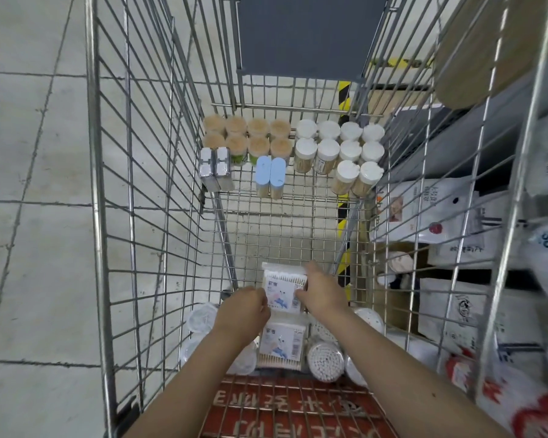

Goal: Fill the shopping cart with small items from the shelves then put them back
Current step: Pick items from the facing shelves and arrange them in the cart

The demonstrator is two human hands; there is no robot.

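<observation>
I look down into a wire shopping cart (114,191). Both my hands are on a flat packet of cotton swabs (283,284) lying on the cart floor near me. My left hand (244,309) grips its left edge, and my right hand (321,290) holds its right edge with fingers over the top. A second, similar packet (282,344) lies just behind it, toward me. Round tubs of cotton swabs (325,361) lie around that packet. At the cart's far end stand toothpick jars with tan tops (247,137) and white lids (339,147).
Two blue-capped tubes (270,176) and two silver boxes (215,167) stand near the far jars. Store shelves (462,216) with white bagged goods run along the right of the cart. Grey tiled floor (38,184) lies to the left. The red child-seat flap (285,406) is nearest me.
</observation>
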